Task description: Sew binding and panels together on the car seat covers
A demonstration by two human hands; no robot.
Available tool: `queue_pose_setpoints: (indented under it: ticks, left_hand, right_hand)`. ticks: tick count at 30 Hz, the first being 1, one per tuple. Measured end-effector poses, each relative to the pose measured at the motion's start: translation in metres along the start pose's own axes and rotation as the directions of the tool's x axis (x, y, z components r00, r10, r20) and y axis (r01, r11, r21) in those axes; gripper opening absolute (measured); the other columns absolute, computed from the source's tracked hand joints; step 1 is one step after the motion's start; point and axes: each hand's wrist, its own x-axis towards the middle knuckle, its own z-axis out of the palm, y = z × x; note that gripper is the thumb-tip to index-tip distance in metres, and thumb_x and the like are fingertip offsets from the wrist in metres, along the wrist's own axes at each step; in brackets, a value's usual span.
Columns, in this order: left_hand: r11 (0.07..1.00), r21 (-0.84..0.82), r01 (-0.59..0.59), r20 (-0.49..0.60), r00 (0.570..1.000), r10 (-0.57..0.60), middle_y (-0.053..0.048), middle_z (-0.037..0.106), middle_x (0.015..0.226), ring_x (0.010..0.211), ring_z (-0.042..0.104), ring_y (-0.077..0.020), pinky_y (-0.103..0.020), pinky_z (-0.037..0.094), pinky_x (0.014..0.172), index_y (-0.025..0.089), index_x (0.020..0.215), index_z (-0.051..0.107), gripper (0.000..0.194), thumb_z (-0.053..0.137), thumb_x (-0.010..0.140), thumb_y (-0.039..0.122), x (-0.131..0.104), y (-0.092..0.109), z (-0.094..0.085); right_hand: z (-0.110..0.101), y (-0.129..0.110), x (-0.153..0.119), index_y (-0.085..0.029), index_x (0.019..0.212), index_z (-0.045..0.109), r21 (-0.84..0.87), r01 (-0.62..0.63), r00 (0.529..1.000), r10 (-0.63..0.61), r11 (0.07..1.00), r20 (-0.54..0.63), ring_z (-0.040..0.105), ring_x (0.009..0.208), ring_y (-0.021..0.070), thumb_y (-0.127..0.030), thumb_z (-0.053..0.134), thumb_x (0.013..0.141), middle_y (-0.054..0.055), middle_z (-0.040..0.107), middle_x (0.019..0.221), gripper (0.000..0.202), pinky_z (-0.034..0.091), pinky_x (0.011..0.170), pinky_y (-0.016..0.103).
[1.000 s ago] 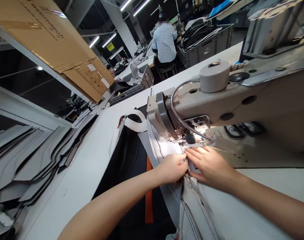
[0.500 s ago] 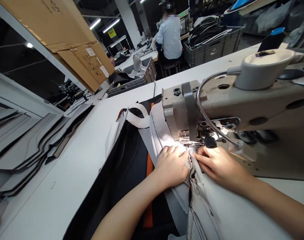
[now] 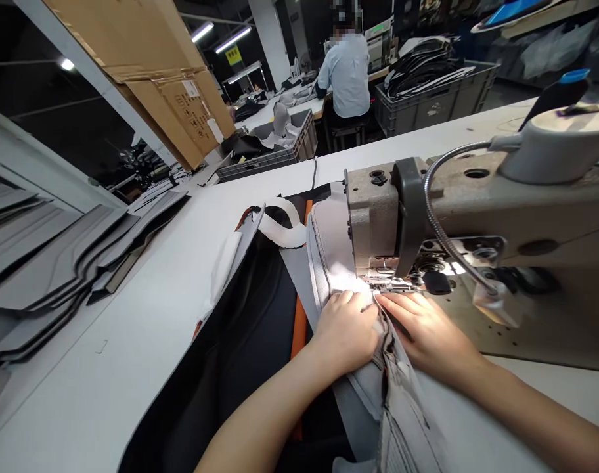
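Note:
My left hand (image 3: 346, 332) presses down on a grey fabric piece (image 3: 329, 253) just left of the needle area, its fingers curled onto the cloth. Flat on the same fabric lies my right hand (image 3: 425, 328), on the right side of the seam, fingertips close to the presser foot (image 3: 391, 284). The beige sewing machine (image 3: 477, 217) stands over both hands, its gooseneck lamp lighting the needle area. The grey fabric runs under the machine head and bunches toward me between my forearms. A black panel with an orange strip (image 3: 299, 315) lies under it to the left.
Stacks of grey cut pieces (image 3: 58, 263) lie at the left of the white table (image 3: 156, 315). Cardboard boxes (image 3: 146, 59) lean at upper left. Grey crates (image 3: 437, 98) and a seated person in a light shirt (image 3: 349, 72) are at the back.
The view has shifted right and closer to the machine head. Both hands have stayed on the grey fabric at the needle, sliding slightly forward with it.

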Motion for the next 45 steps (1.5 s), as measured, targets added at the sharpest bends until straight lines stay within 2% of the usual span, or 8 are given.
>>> queue_pose_setpoints:
  ticks: [9, 14, 18, 22, 25, 33, 40, 45]
  left_hand:
    - [0.998, 0.025, 0.055, 0.025, 0.998, -0.056, -0.009, 0.054, 0.099, 0.091, 0.049, -0.0238, -0.038, 0.045, 0.08, 0.016, 0.111, 0.057, 0.031, 0.046, 0.083, 0.023, -0.001, 0.008, -0.002]
    - [0.994, 0.015, 0.108, 0.022, 0.994, -0.108, -0.011, 0.052, 0.104, 0.092, 0.05, -0.0253, -0.038, 0.045, 0.078, 0.018, 0.111, 0.058, 0.032, 0.047, 0.082, 0.022, 0.004, 0.009, 0.0]
    - [1.0, -0.015, -0.019, 0.043, 0.999, 0.019, -0.01, 0.055, 0.104, 0.095, 0.051, -0.0259, -0.039, 0.043, 0.083, 0.019, 0.104, 0.061, 0.028, 0.046, 0.081, 0.02, 0.013, -0.007, -0.005]
    - [0.967, -0.153, -0.204, 0.109, 0.969, 0.221, -0.003, 0.061, 0.092, 0.088, 0.054, -0.0195, -0.031, 0.043, 0.081, 0.022, 0.09, 0.065, 0.025, 0.043, 0.08, 0.015, 0.024, -0.029, -0.013]
    - [0.932, -0.235, -0.276, 0.081, 0.95, 0.302, -0.001, 0.063, 0.094, 0.09, 0.054, -0.0169, -0.027, 0.042, 0.081, 0.026, 0.098, 0.066, 0.032, 0.043, 0.079, 0.012, 0.029, -0.04, -0.013]
    - [0.925, -0.174, -0.338, 0.049, 0.935, 0.351, -0.001, 0.061, 0.078, 0.077, 0.054, -0.0177, -0.029, 0.039, 0.068, 0.025, 0.08, 0.07, 0.024, 0.048, 0.075, 0.015, 0.031, -0.042, -0.012]
    - [0.905, -0.246, -0.348, 0.003, 0.933, 0.36, 0.001, 0.063, 0.065, 0.065, 0.054, -0.0157, -0.027, 0.039, 0.063, 0.021, 0.064, 0.067, 0.021, 0.049, 0.073, 0.014, 0.047, -0.054, 0.0]
    - [0.847, -0.351, -0.4, -0.089, 0.914, 0.395, 0.0, 0.066, 0.074, 0.075, 0.058, -0.0146, -0.024, 0.043, 0.071, 0.021, 0.07, 0.069, 0.025, 0.045, 0.076, 0.015, 0.055, -0.071, 0.019]
  right_hand:
    - [-0.012, -0.003, 0.023, -0.006, 0.102, 0.063, -0.115, 0.059, 0.998, -0.055, 0.992, 0.035, 0.059, 0.082, 0.0257, -0.009, 0.04, 0.081, 0.014, 0.062, 0.088, 0.031, 0.049, 0.074, 0.037]
    - [-0.004, 0.006, 0.016, -0.004, 0.114, 0.058, -0.058, 0.091, 0.996, -0.09, 0.994, 0.026, 0.058, 0.086, 0.0259, -0.008, 0.038, 0.083, 0.017, 0.062, 0.097, 0.037, 0.05, 0.077, 0.039]
    - [0.001, 0.016, 0.006, -0.009, 0.116, 0.057, 0.007, 0.028, 0.999, -0.028, 1.0, -0.016, 0.059, 0.094, 0.0261, -0.017, 0.04, 0.089, 0.016, 0.064, 0.102, 0.033, 0.05, 0.079, 0.039]
    - [0.001, 0.017, 0.005, -0.017, 0.105, 0.062, -0.025, -0.067, 0.998, 0.066, 0.997, -0.015, 0.062, 0.087, 0.0237, -0.022, 0.039, 0.092, 0.012, 0.066, 0.096, 0.028, 0.052, 0.075, 0.035]
    - [0.001, 0.017, 0.005, -0.017, 0.099, 0.063, -0.049, -0.093, 0.996, 0.093, 0.994, -0.014, 0.063, 0.08, 0.0232, -0.025, 0.037, 0.092, 0.012, 0.066, 0.09, 0.028, 0.054, 0.066, 0.034]
    - [-0.007, 0.009, 0.009, -0.019, 0.103, 0.063, 0.248, -0.088, 0.994, 0.1, 0.965, -0.037, 0.065, 0.079, 0.0183, -0.021, 0.039, 0.091, 0.007, 0.069, 0.089, 0.027, 0.054, 0.075, 0.031]
    - [0.002, 0.016, 0.011, -0.019, 0.114, 0.06, 0.147, -0.104, 0.994, 0.096, 0.984, 0.058, 0.064, 0.082, 0.0195, -0.019, 0.037, 0.089, 0.007, 0.068, 0.09, 0.034, 0.053, 0.072, 0.031]
    - [-0.011, 0.008, 0.005, -0.021, 0.108, 0.058, 0.207, -0.049, 0.993, 0.071, 0.977, -0.099, 0.061, 0.084, 0.0185, -0.016, 0.039, 0.089, 0.007, 0.065, 0.092, 0.028, 0.05, 0.072, 0.03]
